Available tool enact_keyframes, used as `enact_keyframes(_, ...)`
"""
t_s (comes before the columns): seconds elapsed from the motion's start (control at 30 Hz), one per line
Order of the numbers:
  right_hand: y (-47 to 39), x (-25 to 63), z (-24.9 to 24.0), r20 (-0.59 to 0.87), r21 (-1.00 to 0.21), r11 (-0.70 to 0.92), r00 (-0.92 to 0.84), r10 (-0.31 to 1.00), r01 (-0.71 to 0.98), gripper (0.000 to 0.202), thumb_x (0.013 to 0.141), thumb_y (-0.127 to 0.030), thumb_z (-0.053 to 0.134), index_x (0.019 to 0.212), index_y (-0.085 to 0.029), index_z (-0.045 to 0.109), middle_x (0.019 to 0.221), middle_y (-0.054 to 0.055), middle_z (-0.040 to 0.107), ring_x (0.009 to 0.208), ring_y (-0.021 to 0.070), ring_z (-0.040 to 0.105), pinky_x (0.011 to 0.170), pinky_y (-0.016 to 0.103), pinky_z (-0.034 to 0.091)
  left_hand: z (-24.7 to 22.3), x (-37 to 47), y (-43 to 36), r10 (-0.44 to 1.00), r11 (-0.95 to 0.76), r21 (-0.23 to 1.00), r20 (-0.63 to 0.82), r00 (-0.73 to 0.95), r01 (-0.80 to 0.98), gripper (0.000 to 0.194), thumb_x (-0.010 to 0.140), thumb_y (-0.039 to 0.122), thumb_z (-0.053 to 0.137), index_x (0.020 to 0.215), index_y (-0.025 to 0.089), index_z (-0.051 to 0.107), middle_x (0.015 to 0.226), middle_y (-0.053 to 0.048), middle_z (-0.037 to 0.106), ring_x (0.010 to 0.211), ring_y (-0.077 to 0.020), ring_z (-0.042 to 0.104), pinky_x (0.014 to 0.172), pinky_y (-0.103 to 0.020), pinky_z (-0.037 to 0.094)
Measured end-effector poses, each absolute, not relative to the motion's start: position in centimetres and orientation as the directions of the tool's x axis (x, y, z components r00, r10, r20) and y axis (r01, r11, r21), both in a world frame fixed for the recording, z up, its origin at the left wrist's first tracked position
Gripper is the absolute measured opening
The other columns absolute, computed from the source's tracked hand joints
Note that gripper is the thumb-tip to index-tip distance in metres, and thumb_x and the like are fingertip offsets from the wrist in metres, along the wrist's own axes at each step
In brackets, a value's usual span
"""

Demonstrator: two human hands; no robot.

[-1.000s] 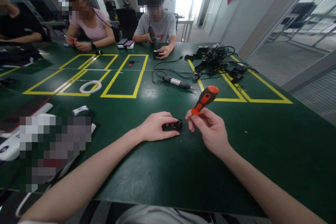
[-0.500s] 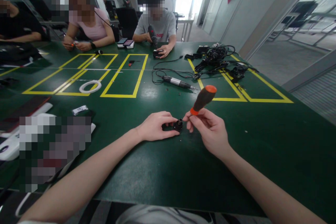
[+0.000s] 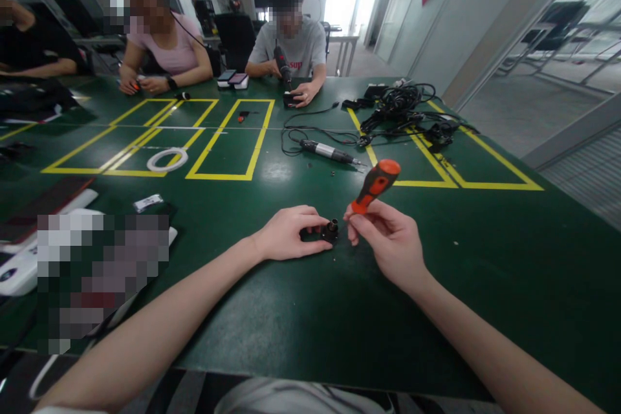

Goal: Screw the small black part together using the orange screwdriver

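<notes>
My left hand point(image 3: 294, 233) pinches a small black part with a round metal collar on top point(image 3: 331, 231), between thumb and fingers, low over the green table point(image 3: 272, 330). Just right of it, my right hand point(image 3: 388, 236) is closed on a screwdriver point(image 3: 374, 185) with an orange and dark grey handle. The handle tilts up and to the right. Its shaft is hard to make out near my fingers, and I cannot tell whether the tip touches the black part.
Ahead lies an electric screwdriver point(image 3: 330, 152) on a cable, beside tangled black cables point(image 3: 398, 107). A white ring point(image 3: 167, 159) rests inside yellow tape lines. White-edged devices point(image 3: 72, 213) stand at left. Across the table a person point(image 3: 290, 45) holds a power tool point(image 3: 282, 68); other people sit further left.
The screwdriver handle has turned about its axis in my right hand, showing more orange. My left hand and the black part stay in place.
</notes>
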State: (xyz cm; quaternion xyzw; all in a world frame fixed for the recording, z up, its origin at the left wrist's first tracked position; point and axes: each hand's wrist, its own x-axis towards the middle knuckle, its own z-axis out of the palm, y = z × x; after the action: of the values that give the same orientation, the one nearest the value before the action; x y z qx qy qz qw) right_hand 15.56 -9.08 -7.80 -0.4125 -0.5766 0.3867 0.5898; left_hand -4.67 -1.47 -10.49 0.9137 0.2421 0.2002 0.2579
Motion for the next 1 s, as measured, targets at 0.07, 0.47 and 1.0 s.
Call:
enact_keyframes(0.07, -9.06, 15.53, -7.91, 0.361, -0.932, 0.361, 0.037, 0.932, 0.001, 0.032, 0.09, -0.052, 0.078, 0.088, -0.02, 0.072, 0.078, 0.003, 0.07, 0.056, 0.0139, 0.063, 0.051, 0.028, 0.058, -10.47, -4.67, -1.44, 0.545, -0.749, 0.571, 0.243, 0.802, 0.336, 0.028, 0.092, 0.044, 0.073, 0.102, 0.017, 0.075, 0.094, -0.004, 0.069, 0.079, -0.0145, 0.061, 0.07, -0.026, 0.044)
enact_keyframes(0.47, -9.13, 15.63, -8.14, 0.358, -0.934, 0.357, 0.019, 0.934, 0.016, 0.031, 0.091, -0.049, 0.078, 0.086, -0.02, 0.07, 0.078, 0.003, 0.07, 0.056, 0.0137, 0.062, 0.051, 0.028, 0.058, -10.49, -4.71, -1.54, 0.548, -0.744, 0.577, 0.237, 0.802, 0.338, 0.028, 0.092, 0.043, 0.073, 0.104, 0.018, 0.075, 0.096, -0.004, 0.07, 0.082, -0.0148, 0.063, 0.072, -0.026, 0.046)
enact_keyframes(1.0, -9.16, 15.53, -8.3, 0.37, -0.929, 0.37, 0.042, 0.928, 0.022, 0.031, 0.093, -0.051, 0.076, 0.091, -0.021, 0.068, 0.079, 0.003, 0.071, 0.057, 0.0145, 0.065, 0.056, 0.03, 0.06, -10.56, -4.67, -1.5, 0.545, -0.751, 0.568, 0.246, 0.802, 0.336, 0.028, 0.092, 0.044, 0.073, 0.102, 0.018, 0.075, 0.094, -0.004, 0.069, 0.081, -0.0152, 0.062, 0.071, -0.026, 0.045)
